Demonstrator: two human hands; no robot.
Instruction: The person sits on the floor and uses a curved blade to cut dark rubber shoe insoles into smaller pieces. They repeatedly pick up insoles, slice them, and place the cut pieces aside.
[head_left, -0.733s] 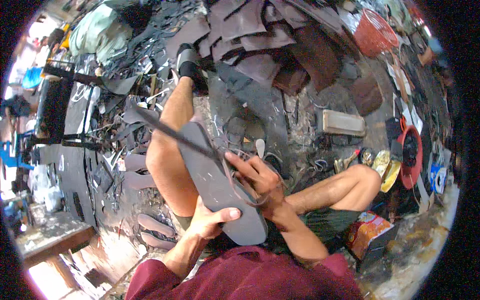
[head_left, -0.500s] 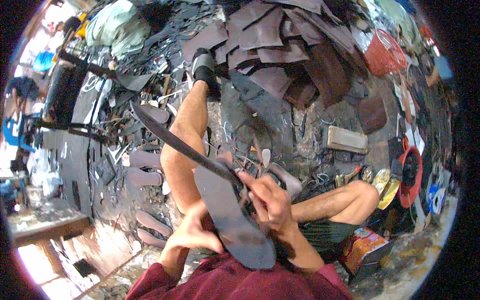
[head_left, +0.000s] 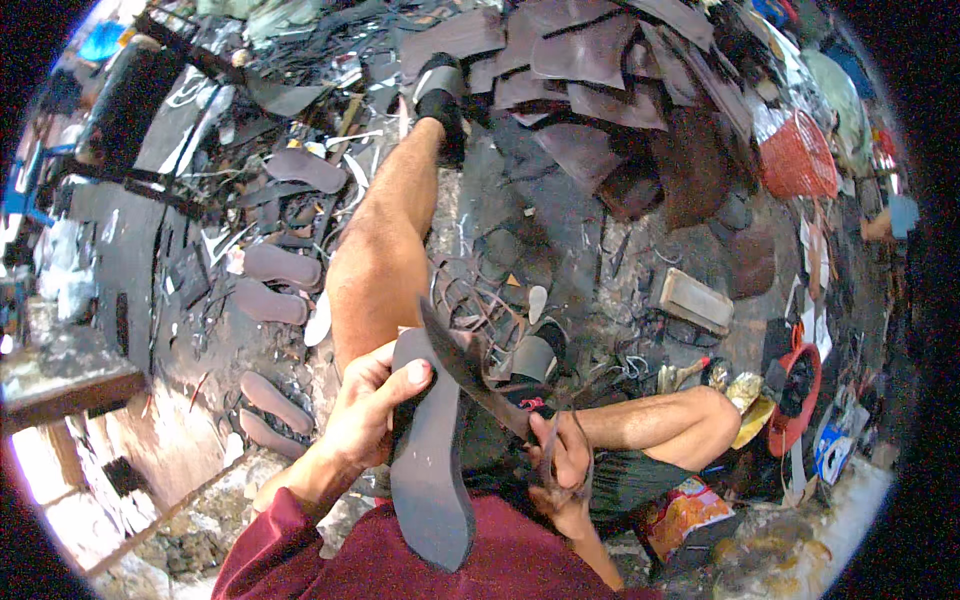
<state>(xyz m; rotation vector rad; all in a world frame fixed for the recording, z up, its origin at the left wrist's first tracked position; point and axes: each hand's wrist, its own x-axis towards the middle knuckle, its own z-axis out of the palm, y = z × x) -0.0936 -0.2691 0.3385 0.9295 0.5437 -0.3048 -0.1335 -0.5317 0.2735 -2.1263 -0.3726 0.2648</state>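
My left hand (head_left: 375, 405) is closed round a grey shoe sole (head_left: 433, 490), its thumb pressed on the upper face. The sole hangs over my lap and maroon top. In my right hand (head_left: 562, 455) is one end of a dark, curved, sole-like piece (head_left: 465, 365), seen nearly edge-on, whose other end rises beside the sole's top. Thin brown straps (head_left: 582, 470) loop out around the right fingers. Between my legs lies a tangle of similar thin straps (head_left: 470, 300), near my sandalled foot (head_left: 537, 355).
Several loose soles (head_left: 275, 405) lie on the left floor among scraps. Dark sheets (head_left: 580, 60) are heaped at the far side. To the right are a pale block (head_left: 697, 300), a red basket (head_left: 798, 160), a red ring-shaped object (head_left: 805, 400) and a brush (head_left: 688, 374).
My left hand, open beside the sole before, has taken hold of it. The right hand has moved lower and right with the dark curved piece, apart from the sole. The view has shifted.
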